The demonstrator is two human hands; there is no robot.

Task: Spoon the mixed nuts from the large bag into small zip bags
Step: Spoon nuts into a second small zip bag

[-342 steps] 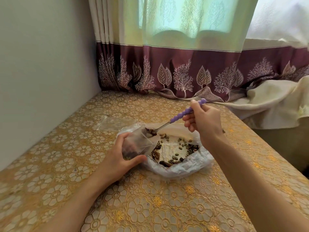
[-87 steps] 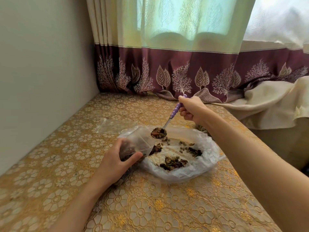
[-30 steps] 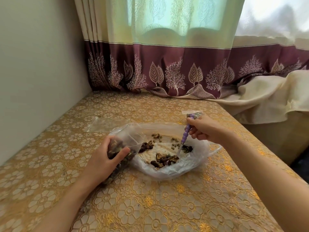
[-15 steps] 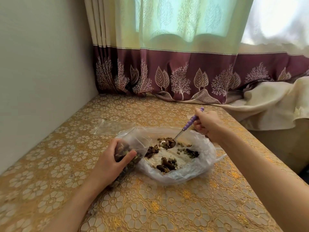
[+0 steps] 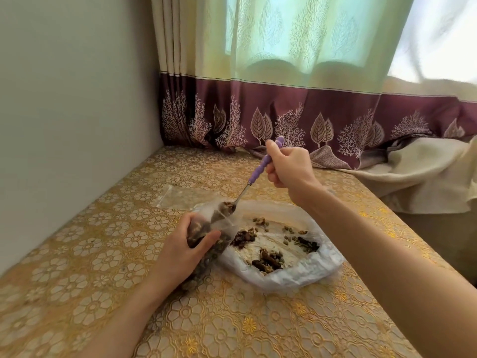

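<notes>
Loaded spoon at the mouth of the small bag, bowl heaped and tipping in. The right hand has its fingers curled round the purple handle, up high above the tabletop. The left hand wraps the small bag, thumb across its front, propping it tilted with the mouth towards the big bag.

Progress, by my reading: this small bag looks well filled, dark with nuts most of the way up. The big bag lies spread open and nearly spent; only scattered nuts in a few little heaps remain on its floor. A flat, empty-looking zip bag waits just behind, so at least one more fill seems likely, and this one is not sealed yet.

Room to move: the wall hems in the left side, the curtain closes the back. The tabletop's right edge falls away near the right forearm. Open cloth lies in front.
</notes>
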